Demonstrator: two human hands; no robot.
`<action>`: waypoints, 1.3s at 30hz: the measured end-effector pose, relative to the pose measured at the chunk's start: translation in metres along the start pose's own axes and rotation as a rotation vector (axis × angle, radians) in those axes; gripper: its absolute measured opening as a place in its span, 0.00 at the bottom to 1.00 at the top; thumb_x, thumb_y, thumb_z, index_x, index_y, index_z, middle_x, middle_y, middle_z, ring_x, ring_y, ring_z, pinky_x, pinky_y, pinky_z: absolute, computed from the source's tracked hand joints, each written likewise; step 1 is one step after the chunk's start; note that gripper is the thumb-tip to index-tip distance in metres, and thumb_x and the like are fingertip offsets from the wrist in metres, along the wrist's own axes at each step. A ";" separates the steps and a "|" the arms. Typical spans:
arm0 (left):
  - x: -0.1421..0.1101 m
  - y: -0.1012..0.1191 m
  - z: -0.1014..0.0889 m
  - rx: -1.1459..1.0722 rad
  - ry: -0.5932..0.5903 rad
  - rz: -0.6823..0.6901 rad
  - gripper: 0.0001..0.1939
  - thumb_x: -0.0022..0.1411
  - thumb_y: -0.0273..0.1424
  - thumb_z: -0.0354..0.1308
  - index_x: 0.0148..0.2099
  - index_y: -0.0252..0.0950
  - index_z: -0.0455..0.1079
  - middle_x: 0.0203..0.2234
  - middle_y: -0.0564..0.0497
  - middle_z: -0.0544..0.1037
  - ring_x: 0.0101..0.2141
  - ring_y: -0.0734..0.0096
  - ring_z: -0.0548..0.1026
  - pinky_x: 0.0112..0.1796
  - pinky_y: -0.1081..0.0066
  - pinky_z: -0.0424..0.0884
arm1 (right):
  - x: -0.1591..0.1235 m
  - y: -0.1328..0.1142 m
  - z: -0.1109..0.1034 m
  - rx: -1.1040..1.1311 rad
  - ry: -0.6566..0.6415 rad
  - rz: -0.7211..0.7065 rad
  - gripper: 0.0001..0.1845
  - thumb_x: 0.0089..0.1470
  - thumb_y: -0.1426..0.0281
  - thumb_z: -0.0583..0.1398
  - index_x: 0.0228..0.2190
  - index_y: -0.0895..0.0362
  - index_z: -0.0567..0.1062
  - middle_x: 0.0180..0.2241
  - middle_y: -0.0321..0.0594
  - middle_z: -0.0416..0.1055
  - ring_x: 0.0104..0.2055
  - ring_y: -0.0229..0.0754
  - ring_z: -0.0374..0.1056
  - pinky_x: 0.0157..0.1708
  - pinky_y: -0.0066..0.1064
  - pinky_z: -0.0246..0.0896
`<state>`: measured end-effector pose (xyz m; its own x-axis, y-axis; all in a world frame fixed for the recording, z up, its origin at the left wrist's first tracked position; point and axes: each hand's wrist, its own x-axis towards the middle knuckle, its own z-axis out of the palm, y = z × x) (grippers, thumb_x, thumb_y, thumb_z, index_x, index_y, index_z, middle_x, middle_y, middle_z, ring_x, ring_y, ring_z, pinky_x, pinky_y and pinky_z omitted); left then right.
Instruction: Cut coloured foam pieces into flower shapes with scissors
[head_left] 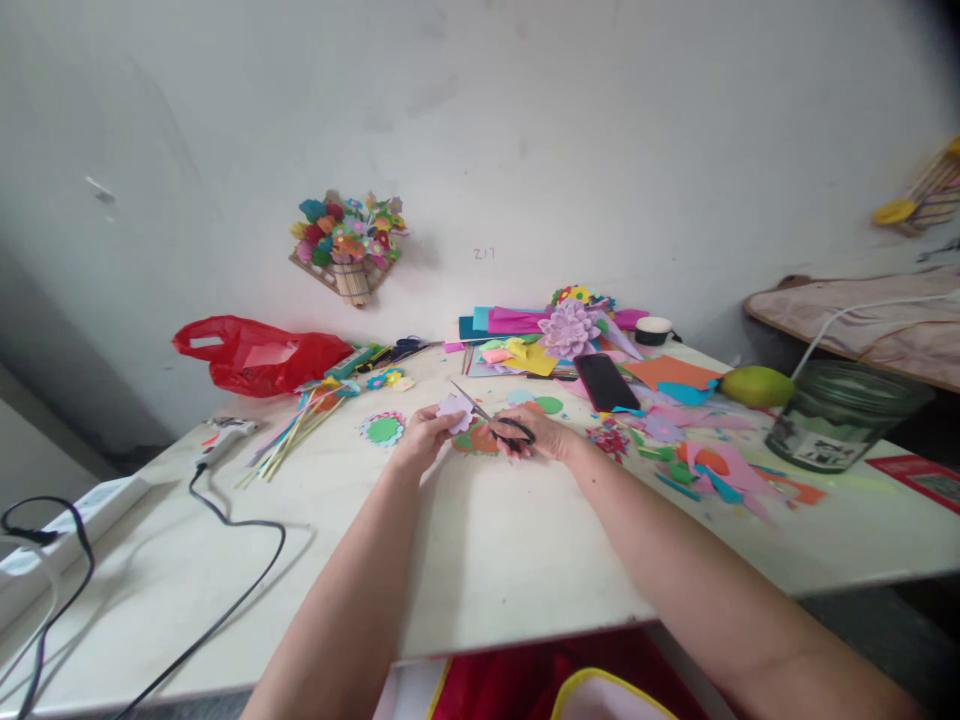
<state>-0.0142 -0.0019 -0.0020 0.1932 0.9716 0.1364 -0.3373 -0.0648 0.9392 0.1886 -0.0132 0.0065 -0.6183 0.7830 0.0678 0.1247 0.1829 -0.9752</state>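
My left hand point(422, 433) pinches a small lilac paper flower shape point(455, 411) above the white table point(480, 560). My right hand point(534, 436) grips black-handled scissors point(501, 425), whose blades point up-left into the lilac piece. Both hands hover just over the tabletop, near a green and pink scalloped paper disc point(383, 429) and orange and green cut-outs point(480, 440).
A pile of coloured paper with a big lilac flower point(569, 328) lies at the back, with a black phone point(605, 383), a green fruit point(757, 386), a dark glass jar point(836, 415), scraps point(712, 470), a red bag point(259, 353), sticks point(296, 430) and a glue gun point(225, 437) with its black cord.
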 end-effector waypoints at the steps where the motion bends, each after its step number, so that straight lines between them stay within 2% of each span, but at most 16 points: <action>1: 0.000 0.000 0.000 -0.001 -0.002 -0.004 0.14 0.36 0.30 0.70 0.29 0.29 0.76 0.24 0.47 0.79 0.27 0.70 0.76 0.34 0.73 0.70 | -0.001 -0.001 0.000 -0.002 0.000 -0.001 0.20 0.49 0.54 0.57 0.25 0.60 0.68 0.17 0.34 0.66 0.15 0.30 0.59 0.11 0.22 0.45; 5: 0.000 0.000 0.000 -0.001 -0.010 -0.011 0.13 0.36 0.29 0.70 0.27 0.29 0.76 0.23 0.47 0.79 0.26 0.73 0.75 0.33 0.75 0.69 | -0.001 -0.001 0.000 -0.001 -0.005 -0.004 0.21 0.48 0.53 0.57 0.28 0.61 0.69 0.17 0.33 0.66 0.15 0.30 0.58 0.11 0.22 0.45; 12: 0.001 -0.001 0.000 0.010 0.005 -0.001 0.12 0.36 0.29 0.70 0.27 0.30 0.76 0.23 0.48 0.78 0.26 0.71 0.75 0.33 0.73 0.69 | 0.000 0.000 0.000 -0.012 -0.006 -0.015 0.21 0.48 0.54 0.57 0.22 0.60 0.65 0.16 0.32 0.64 0.13 0.29 0.56 0.11 0.22 0.43; 31: 0.000 0.000 0.000 -0.010 -0.005 -0.005 0.13 0.38 0.28 0.69 0.30 0.29 0.76 0.26 0.46 0.79 0.28 0.69 0.77 0.35 0.73 0.70 | 0.003 0.004 -0.002 -0.003 0.015 -0.020 0.16 0.48 0.59 0.57 0.21 0.59 0.66 0.15 0.31 0.63 0.12 0.28 0.53 0.10 0.22 0.41; 39: 0.002 -0.001 -0.002 0.004 0.027 0.003 0.14 0.38 0.30 0.69 0.30 0.28 0.76 0.26 0.45 0.79 0.29 0.66 0.77 0.36 0.70 0.71 | 0.003 0.004 -0.002 -0.029 0.031 -0.026 0.17 0.48 0.58 0.59 0.22 0.60 0.67 0.14 0.30 0.61 0.12 0.28 0.53 0.10 0.22 0.42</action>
<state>-0.0157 0.0003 -0.0039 0.1671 0.9772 0.1308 -0.3340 -0.0687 0.9401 0.1890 -0.0091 0.0033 -0.5971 0.7960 0.0996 0.1320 0.2200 -0.9665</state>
